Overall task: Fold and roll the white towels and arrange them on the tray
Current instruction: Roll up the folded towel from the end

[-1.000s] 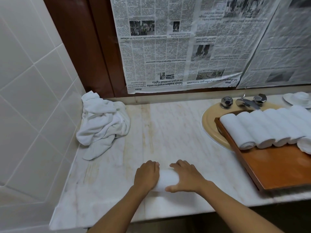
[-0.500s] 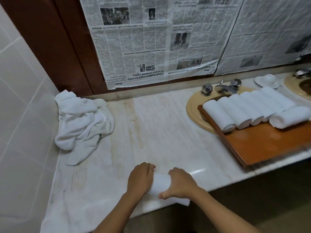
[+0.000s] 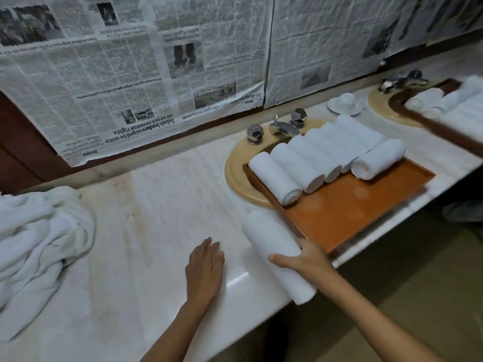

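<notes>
Nearest, at 5 o'clock, the right hand wraps the rolled towel around its middle, just off the near corner of the tray. The left hand lies flat and free on the counter at 6 o'clock. The terry roll looks light, soft and prone to unwinding; it is best gripped mid-length over the loose edge. At 2 o'clock, finished rolls sit in a row on the tray. A towel heap lies at 9. At 12 an upside-down newspaper reads "Sabah leaders urged to unite on 40 pct revenue rights".
</notes>
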A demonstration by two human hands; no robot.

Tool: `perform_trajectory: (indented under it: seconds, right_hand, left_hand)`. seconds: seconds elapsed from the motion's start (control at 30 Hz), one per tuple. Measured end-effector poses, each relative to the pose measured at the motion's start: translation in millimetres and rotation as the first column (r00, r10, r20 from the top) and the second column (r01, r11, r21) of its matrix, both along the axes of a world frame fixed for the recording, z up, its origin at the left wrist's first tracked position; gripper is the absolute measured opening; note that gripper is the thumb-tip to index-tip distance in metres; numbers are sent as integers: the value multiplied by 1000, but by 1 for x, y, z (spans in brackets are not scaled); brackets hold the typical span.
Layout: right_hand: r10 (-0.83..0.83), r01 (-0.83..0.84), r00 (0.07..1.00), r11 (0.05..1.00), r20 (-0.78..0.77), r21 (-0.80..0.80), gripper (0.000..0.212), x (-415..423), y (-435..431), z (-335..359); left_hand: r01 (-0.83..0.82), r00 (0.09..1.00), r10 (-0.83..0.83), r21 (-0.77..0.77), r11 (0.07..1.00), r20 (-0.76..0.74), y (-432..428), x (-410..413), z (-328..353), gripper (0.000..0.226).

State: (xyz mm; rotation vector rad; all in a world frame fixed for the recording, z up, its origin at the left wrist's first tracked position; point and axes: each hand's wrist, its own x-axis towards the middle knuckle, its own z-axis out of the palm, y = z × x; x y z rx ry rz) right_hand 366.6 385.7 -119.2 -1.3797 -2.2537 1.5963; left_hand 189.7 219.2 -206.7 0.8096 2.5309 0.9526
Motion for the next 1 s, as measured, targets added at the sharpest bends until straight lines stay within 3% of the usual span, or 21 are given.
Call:
perform_trajectory:
  seconds: [0.17,0.37,0.63,0.8,1.0]
  right_hand:
    - [-337,304,915,937,-221,-170,50,0,88,20]
    - [-707,617,670,701,-228,-358,52,-4,163,3]
    - [-844,718,423,535,-331,-446,50,-13,171,-15]
    - [-913,810,307,399,-269,-429,59,-22,182,-22]
    - [-917,846,360,398,-169,-356,75,-38,205,-22]
  left_hand:
    - [31,987,-71,-259,965,-145,72,-6,-8,52]
    - [-39,972,-45,-346,938,-232,122,-20,-11,53]
    - [-50,951,-67,-366,929,-302,131,-37,-15,64]
    - [-45,953,-68,-359,932,-296,134,-42,-13,64]
    - [-53,953,-62,-365,929,-297,135,-44,-15,63]
